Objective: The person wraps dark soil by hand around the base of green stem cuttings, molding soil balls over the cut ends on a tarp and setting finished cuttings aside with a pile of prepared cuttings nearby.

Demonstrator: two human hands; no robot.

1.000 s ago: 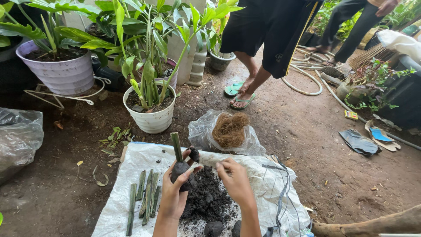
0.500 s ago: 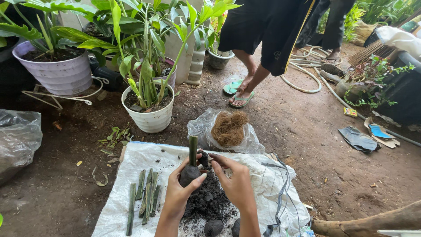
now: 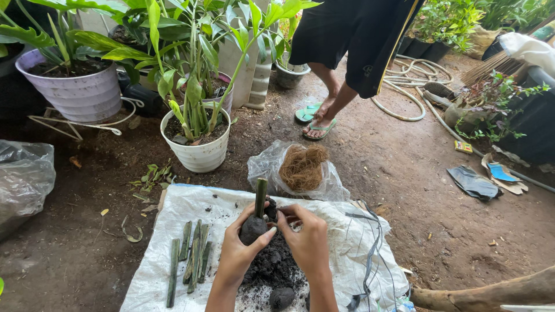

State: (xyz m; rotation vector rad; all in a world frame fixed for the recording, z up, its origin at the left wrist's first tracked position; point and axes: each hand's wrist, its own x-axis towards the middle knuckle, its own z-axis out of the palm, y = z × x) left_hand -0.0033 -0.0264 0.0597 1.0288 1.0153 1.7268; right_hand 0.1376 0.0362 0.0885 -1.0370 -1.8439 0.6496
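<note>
My left hand point(image 3: 238, 249) cups a dark ball of soil point(image 3: 252, 229) with a green stem cutting point(image 3: 261, 197) standing upright out of it. Fingers of my right hand point(image 3: 307, 238) press on the right side of the same ball. Both hands hover over a pile of dark soil point(image 3: 274, 267) on a white woven sack point(image 3: 191, 208) spread on the ground. Several cut green stems point(image 3: 191, 257) lie in a row on the sack, left of my left hand.
A clear bag of brown coconut fibre point(image 3: 303, 167) sits just beyond the sack. White pot with plant point(image 3: 199, 151) and lilac pot point(image 3: 78, 95) stand at left. A person in green sandals point(image 3: 319, 125) stands ahead. Hose point(image 3: 407, 86), debris and a plastic bag point(image 3: 23, 179) lie around.
The stem cutting has gone from tilted to upright in the soil ball. My right hand has closed in on the ball beside the left.
</note>
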